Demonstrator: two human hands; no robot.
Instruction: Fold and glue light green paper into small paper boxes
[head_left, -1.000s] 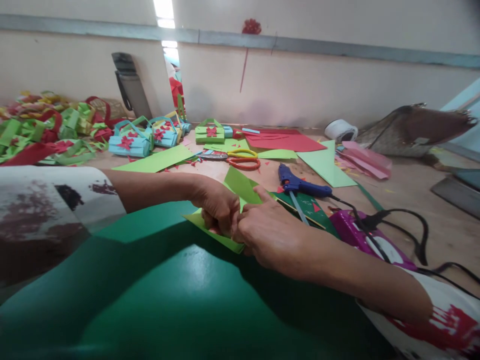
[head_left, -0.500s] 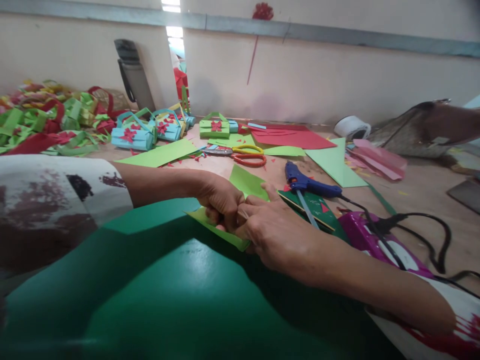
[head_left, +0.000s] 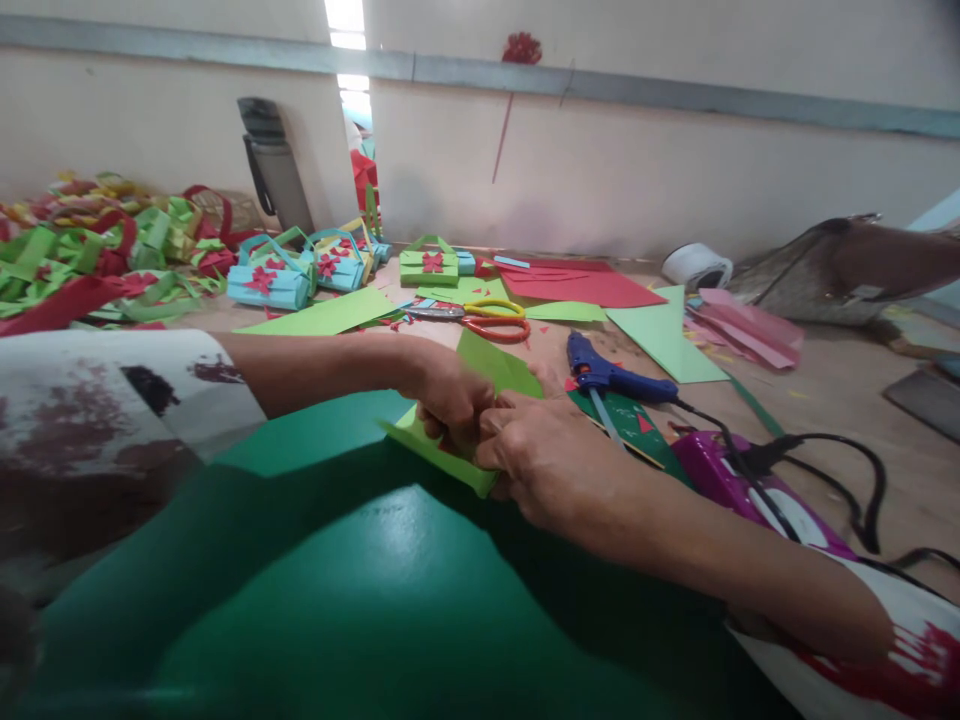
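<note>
A folded sheet of light green paper (head_left: 499,362) is between my two hands, above the near green surface (head_left: 360,560). My left hand (head_left: 454,395) has its fingers curled inside the fold, gripping the paper. From the right, my right hand (head_left: 551,450) closes on the paper's other side, its fingers meeting those of my left hand. The fingertips and the paper's middle are hidden by the knuckles. Just beyond lie scissors (head_left: 495,322) with red and yellow handles, and a blue glue gun (head_left: 619,375) rests to the right.
Small paper bags with red bows, blue (head_left: 268,284) and green (head_left: 429,266), stand at the back, left of red sheets (head_left: 592,285). A heap of paper pieces (head_left: 90,260) and a bottle (head_left: 277,170) are far left. A purple power strip (head_left: 720,480) with black cables lies right.
Both hands stay on the green paper, and its lower flap now stands more folded upward. The left fingers have shifted slightly. The whole view has tilted a little.
</note>
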